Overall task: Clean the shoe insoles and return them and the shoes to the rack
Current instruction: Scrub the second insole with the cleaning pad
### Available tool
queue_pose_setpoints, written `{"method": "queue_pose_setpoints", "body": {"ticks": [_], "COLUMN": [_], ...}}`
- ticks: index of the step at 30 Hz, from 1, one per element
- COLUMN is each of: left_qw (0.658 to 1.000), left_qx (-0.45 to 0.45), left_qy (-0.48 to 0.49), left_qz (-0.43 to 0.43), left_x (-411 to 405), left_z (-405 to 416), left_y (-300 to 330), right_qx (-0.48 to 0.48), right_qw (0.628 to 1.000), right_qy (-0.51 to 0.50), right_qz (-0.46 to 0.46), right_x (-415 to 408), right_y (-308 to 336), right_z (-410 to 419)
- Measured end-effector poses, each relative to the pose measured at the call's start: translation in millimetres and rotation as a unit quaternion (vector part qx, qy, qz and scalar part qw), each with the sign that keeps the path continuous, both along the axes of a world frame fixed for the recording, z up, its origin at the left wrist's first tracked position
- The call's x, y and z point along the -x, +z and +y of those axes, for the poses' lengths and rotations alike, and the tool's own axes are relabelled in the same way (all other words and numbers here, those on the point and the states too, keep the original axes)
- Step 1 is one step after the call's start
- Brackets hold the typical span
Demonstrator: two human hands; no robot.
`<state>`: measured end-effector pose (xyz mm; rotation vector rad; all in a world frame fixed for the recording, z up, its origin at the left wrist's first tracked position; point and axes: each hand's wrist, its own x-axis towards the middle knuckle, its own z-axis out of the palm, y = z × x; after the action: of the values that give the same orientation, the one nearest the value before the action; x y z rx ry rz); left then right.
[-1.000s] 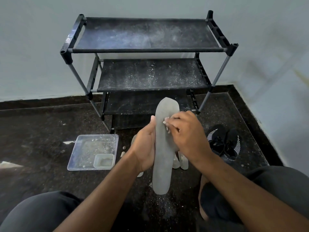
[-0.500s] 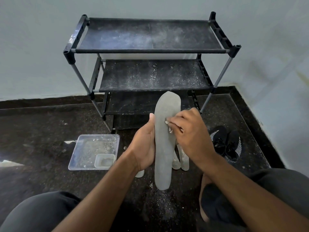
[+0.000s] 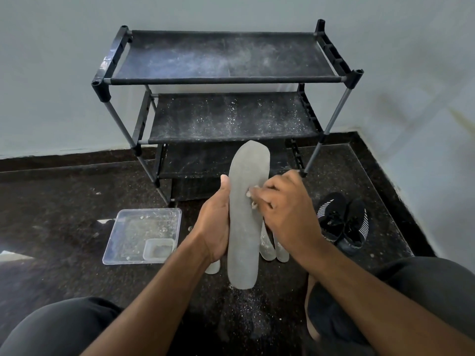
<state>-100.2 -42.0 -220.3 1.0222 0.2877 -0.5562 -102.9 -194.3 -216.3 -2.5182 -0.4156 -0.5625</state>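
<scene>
A long grey insole point(image 3: 244, 227) stands upright in front of me, toe end up. My left hand point(image 3: 213, 227) grips its left edge near the middle. My right hand point(image 3: 285, 214) presses bent fingertips, dusted white, against the insole's right side. Other pale insoles point(image 3: 272, 246) lie on the floor behind it, mostly hidden by my hands. A pair of black shoes point(image 3: 343, 223) with white stripes sits on the floor to the right. The black three-shelf rack point(image 3: 226, 79) stands against the wall, its shelves dusted with white powder.
A clear plastic tray point(image 3: 140, 236) with a small square tub in its corner lies on the dark floor to the left. White powder is scattered on the floor below the insole. My knees frame the bottom of the view. The wall corner is at right.
My right hand's fingertips have slid a little down and across the insole's face. The insole stays upright in my left hand.
</scene>
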Motion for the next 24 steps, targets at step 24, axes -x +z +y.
{"method": "queue_pose_setpoints", "body": {"ticks": [24], "left_qw": [0.998], "left_qx": [0.033], "left_qy": [-0.054], "left_qz": [0.026], "left_x": [2.0], "left_z": [-6.6], "left_y": [-3.7], "right_qx": [0.003], "right_qw": [1.0], "right_qy": [-0.022], "right_qz": [0.002], "right_x": [-0.9], "right_y": [1.2], "right_z": [-0.1]}}
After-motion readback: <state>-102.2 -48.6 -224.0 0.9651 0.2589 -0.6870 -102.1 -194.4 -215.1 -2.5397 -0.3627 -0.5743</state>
